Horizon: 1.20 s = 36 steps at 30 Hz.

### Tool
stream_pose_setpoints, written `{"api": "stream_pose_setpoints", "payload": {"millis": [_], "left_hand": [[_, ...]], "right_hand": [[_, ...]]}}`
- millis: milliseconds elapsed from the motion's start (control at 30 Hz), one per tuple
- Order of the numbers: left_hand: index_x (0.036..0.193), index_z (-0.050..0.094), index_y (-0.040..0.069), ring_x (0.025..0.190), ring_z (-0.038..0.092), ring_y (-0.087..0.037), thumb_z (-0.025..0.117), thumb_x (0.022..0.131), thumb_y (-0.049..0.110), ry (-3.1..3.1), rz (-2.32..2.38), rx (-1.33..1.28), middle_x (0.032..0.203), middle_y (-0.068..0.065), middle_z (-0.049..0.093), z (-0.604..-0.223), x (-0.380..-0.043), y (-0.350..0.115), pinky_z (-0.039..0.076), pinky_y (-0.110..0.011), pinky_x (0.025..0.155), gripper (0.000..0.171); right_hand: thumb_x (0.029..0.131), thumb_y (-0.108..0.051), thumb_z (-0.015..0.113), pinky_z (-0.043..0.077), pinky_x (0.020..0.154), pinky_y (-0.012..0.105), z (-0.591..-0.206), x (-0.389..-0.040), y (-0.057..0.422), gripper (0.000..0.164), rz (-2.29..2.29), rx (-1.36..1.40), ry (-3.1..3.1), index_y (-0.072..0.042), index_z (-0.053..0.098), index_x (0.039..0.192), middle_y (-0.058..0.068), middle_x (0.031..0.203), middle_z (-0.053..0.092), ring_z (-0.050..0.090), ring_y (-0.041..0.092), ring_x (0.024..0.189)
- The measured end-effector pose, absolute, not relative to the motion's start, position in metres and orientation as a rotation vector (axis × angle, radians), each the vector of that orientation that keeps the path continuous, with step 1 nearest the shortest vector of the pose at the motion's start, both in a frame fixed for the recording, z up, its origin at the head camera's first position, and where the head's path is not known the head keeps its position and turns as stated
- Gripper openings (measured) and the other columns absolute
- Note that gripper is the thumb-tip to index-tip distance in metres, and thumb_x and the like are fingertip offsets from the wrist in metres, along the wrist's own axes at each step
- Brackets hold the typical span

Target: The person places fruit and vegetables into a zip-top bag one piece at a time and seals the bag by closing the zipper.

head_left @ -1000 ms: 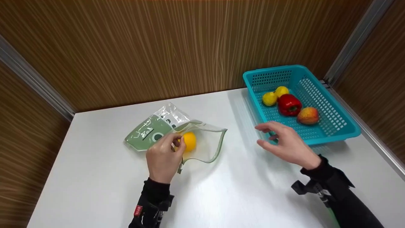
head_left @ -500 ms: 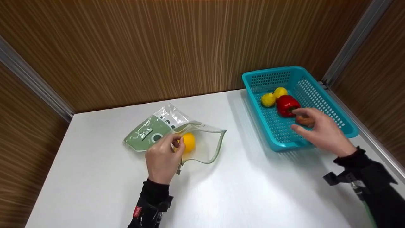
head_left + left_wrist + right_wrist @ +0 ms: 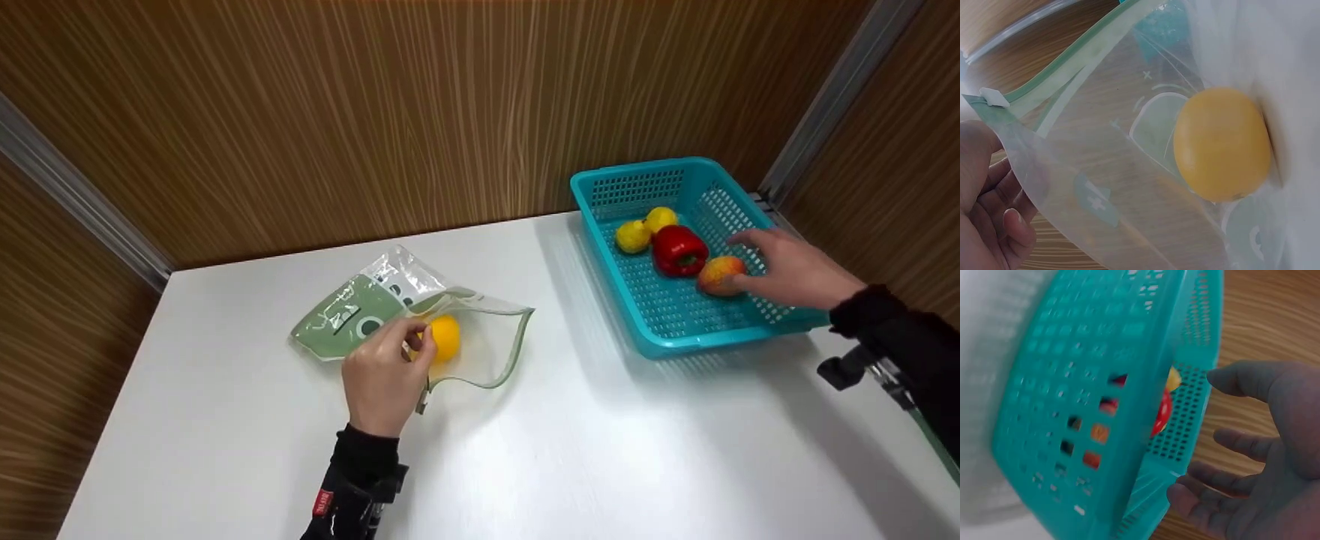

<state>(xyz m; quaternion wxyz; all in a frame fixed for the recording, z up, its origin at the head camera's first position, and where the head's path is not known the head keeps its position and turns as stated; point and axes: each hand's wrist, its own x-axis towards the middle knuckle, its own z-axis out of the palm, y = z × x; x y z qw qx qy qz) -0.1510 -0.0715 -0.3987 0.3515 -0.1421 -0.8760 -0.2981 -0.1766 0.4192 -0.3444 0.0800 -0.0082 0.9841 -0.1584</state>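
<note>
A clear zip bag with green trim and a green printed front lies on the white table, its mouth spread apart. Inside it sits an orange-yellow round fruit. My left hand pinches the bag's near edge; in the left wrist view, its fingers show beside the white zip slider. My right hand hovers over the right side of the teal basket, fingers spread, thumb close to a red-yellow mango-like fruit. Whether the thumb touches that fruit I cannot tell.
Left of the mango-like fruit lie a red bell pepper and two small yellow fruits in the basket. Wood-grain panels stand behind and at both sides of the table.
My right hand has moved right from beside the basket, passing over the mango-like fruit to its right side. My left hand has kept its pinch on the zip bag.
</note>
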Motion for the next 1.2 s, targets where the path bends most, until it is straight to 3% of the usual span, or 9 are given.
{"api": "stream_pose_setpoints", "payload": {"millis": [467,733,967,1200], "left_hand": [[0.08,0.07,0.011,0.054,0.058,-0.012,0.069,0.08,0.015,-2.243,-0.772,-0.38,0.064,0.002,0.065,-0.399,-0.153,-0.072,0.042,-0.022,0.047,0.004],[0.079,0.07,0.011,0.054,0.057,-0.01,0.069,0.08,0.016,-2.24,-0.761,-0.377,0.063,0.002,0.065,-0.4,-0.153,-0.072,0.04,-0.021,0.047,0.004],[0.08,0.069,0.012,0.053,0.055,-0.01,0.071,0.079,0.015,-2.252,-0.752,-0.371,0.063,0.002,0.064,-0.399,-0.152,-0.072,0.039,-0.021,0.046,0.004],[0.08,0.07,0.011,0.054,0.058,-0.013,0.07,0.08,0.015,-2.256,-0.763,-0.373,0.063,0.002,0.064,-0.399,-0.152,-0.072,0.041,-0.022,0.047,0.004]], "right_hand": [[0.086,-0.041,0.064,0.051,0.081,0.053,-0.355,-0.217,0.429,0.067,-0.276,-0.086,2.851,-0.004,0.041,0.137,0.033,0.134,0.04,0.049,0.041,0.103],[0.078,-0.062,0.064,0.05,0.08,0.054,-0.361,-0.226,0.429,0.087,-0.216,-0.08,2.761,-0.003,0.04,0.139,0.032,0.132,0.044,0.051,0.041,0.103],[0.079,-0.038,0.07,0.048,0.069,0.038,-0.372,-0.231,0.428,0.064,-0.157,-0.102,2.72,-0.003,0.05,0.129,0.022,0.113,0.055,0.05,0.03,0.089],[0.076,-0.032,0.074,0.049,0.071,0.042,-0.383,-0.235,0.424,0.067,-0.022,-0.122,2.64,-0.004,0.048,0.131,0.024,0.111,0.053,0.049,0.032,0.087]]}}
